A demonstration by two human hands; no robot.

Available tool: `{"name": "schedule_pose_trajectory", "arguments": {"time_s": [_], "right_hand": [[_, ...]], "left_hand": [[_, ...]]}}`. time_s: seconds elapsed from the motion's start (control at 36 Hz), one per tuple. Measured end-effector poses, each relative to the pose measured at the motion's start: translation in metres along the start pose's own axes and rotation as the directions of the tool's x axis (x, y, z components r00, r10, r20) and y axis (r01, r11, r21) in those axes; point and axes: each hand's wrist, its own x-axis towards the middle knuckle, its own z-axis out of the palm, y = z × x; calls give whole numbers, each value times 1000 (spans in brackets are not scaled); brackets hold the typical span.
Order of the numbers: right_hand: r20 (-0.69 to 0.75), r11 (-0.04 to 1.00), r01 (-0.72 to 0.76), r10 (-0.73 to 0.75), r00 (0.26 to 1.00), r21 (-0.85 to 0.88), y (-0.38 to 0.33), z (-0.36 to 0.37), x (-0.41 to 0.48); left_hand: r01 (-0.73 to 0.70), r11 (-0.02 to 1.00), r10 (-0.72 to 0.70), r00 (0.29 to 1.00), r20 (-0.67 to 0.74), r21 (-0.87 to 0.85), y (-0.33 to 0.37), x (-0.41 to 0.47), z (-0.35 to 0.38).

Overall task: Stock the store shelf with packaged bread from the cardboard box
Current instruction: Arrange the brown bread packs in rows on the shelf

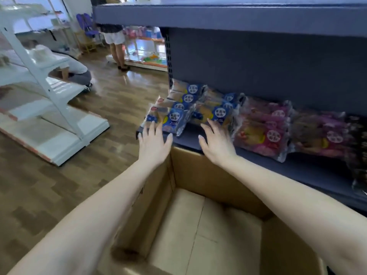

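Well, both hands are flat and spread, gripping nothing. The left hand point(154, 143) has its fingertips at the front edge of the blue packs point(174, 116). The right hand point(216, 144) rests its fingertips against the neighbouring blue stack. The bread is on the shelf point(297, 169): blue packs at the left end, pink packs point(264, 128) next, purple packs point(321, 133) beyond. The box point(208, 175) below shows only its bare bottom (so I would guess this is tidying, near the end of the job).

What could go wrong? The left blue stack sits right at the shelf's corner, and its front pack looks close to the lip. A sideways nudge or a careless brush of the left wrist could tip it onto the floor point(95, 159). The packs lie in overlapping layers, so a hard shove on the front one may make the upper ones slide or ride up. Pressing too firmly would squash soft bread.

The wrappers are glossy, crinkly film with crimped ends, puffed like small pillows and probably slippery against each other. The shelf is matt dark-blue metal, flat and hard. The box is plain brown card with a seam across its base.
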Motion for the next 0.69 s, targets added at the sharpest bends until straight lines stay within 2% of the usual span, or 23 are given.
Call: {"name": "schedule_pose_trajectory", "arguments": {"time_s": [0.08,0.19,0.31,0.44,0.58,0.69], "right_hand": [[-10,993,-116,116,993,15,-11,17,18],[-21,984,-179,179,984,7,-31,40,42],[-64,972,-228,231,971,56,-52,54,55],[-22,961,-272,273,962,43,-64,60,71],[46,953,-301,299,953,42,-79,65,88],[18,940,-330,329,944,87,-86,71,92]], "left_hand": [[-104,995,105,994,35,-4,1,26,7],[-225,974,225,974,25,-3,-19,59,12],[-194,980,196,979,51,-40,-49,94,12],[-104,968,127,988,86,-229,-64,136,18],[-138,938,181,977,109,-319,-65,152,26],[-180,910,231,968,98,-373,-67,157,29]]}}
